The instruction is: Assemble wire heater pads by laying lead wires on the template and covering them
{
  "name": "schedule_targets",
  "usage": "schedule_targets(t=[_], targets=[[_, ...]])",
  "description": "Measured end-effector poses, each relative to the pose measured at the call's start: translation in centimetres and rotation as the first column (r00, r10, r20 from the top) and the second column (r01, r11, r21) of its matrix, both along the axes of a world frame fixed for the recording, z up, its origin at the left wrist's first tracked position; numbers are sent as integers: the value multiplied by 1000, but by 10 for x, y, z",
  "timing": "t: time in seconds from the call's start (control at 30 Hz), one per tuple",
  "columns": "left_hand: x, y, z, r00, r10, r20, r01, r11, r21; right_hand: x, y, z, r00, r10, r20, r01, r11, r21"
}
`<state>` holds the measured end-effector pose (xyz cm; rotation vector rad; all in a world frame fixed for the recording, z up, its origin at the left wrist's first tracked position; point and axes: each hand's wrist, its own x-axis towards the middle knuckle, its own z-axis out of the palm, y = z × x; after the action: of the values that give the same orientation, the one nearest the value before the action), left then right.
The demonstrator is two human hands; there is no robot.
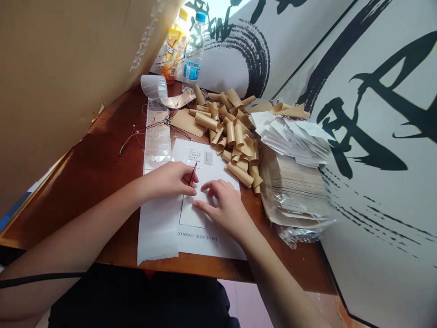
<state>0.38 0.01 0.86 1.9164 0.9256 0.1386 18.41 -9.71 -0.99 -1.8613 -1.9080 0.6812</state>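
Head camera view: a person's left forearm [99, 228], crossed by a dark cord [43, 277], angles in from the lower left over a reddish-brown table [75, 182]. The left hand [175, 179] is turned back-up, fingers bent, thumb and fingertips pinched on a slim dark wire [193, 174] that tilts above a printed sheet [218, 248] at mid-table. Just beside it, the right hand [223, 200] extends from the lower right, thumb and forefinger spread apart and pointing toward the left hand, the other fingers curled. A narrow gap divides the two hands; whether the right one touches the sheet, one cannot tell.

At far left, a cardboard panel [68, 68] slants over the table's side, with a broad stretch of bare tabletop between it and the left forearm. A white strip [159, 232] runs beneath the left wrist down to the table's front edge, while loose wires [167, 120] lie beyond. Brown paper tubes [235, 132] crowd the far side of the right hand, near its knuckles. Farther right, a plastic-wrapped paper stack [297, 177] stands against a white wall panel [375, 218], leaving a smaller bare patch of wood beside the right forearm [276, 273].
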Motion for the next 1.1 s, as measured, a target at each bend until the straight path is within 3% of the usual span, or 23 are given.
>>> schedule_targets(t=[0.2, 0.43, 0.83, 1.1], targets=[[4, -4, 0, 996, 33, -85, -22, 991, 133, 3, 2, 2, 995, 10, -100, -13, 999, -34], [3, -2, 4, 997, 18, -80, -11, 996, 86, 2, 4, 0, 989, 75, -127, -74, 997, 6], [0, -2, 4, 1000, -17, 23, 15, 996, 89, -1, 10, 1, 971, -12, -239, -7, 997, -75], [-6, 2, 2, 994, -99, -47, 97, 994, -45, 2, 9, 0, 956, -35, -290, 7, 995, -96]])
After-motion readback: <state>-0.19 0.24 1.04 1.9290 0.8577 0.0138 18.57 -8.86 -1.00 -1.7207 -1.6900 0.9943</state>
